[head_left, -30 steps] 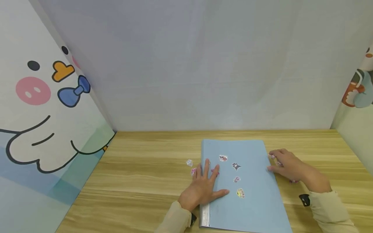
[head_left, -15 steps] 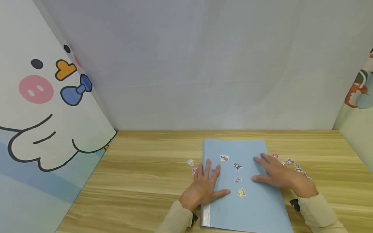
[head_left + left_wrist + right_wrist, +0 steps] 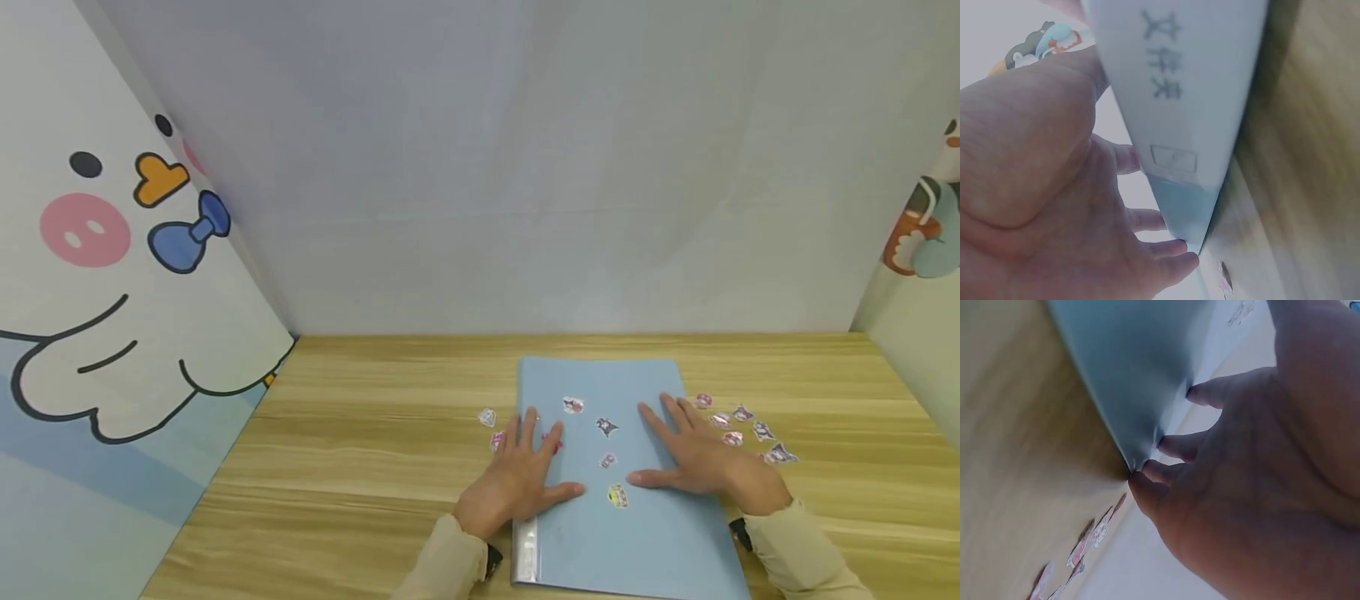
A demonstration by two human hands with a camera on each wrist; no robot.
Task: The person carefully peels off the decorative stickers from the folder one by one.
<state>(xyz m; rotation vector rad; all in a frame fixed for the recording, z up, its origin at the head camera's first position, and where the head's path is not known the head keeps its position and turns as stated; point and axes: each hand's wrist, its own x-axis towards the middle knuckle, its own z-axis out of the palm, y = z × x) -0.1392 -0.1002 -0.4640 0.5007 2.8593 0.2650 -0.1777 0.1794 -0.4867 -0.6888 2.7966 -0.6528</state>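
A light blue file folder [image 3: 637,542] lies closed on the wooden table, its spine on the left. Along the spine runs a white label [image 3: 1172,125] with dark characters. Several small stickers dot the cover, among them a yellow one [image 3: 617,497] and a dark winged one [image 3: 607,427]. My left hand [image 3: 517,483] rests with spread fingers over the spine side, partly covering a pink sticker [image 3: 557,444]. On the cover's right side lies my right hand [image 3: 701,458], fingers spread and fingertips touching the folder. Neither hand grips anything.
Right of the folder, several loose stickers [image 3: 762,431] are scattered on the table [image 3: 360,467]. A diamond-shaped sticker [image 3: 487,417] and a pink one [image 3: 497,440] lie left of it. A pale wall [image 3: 570,167] closes the back; a cartoon-printed panel [image 3: 82,375] stands left.
My right hand has moved left from the folder's right edge onto its cover, and its fingers have spread. The loose stickers it covered on the right now show. My left hand has stayed put.
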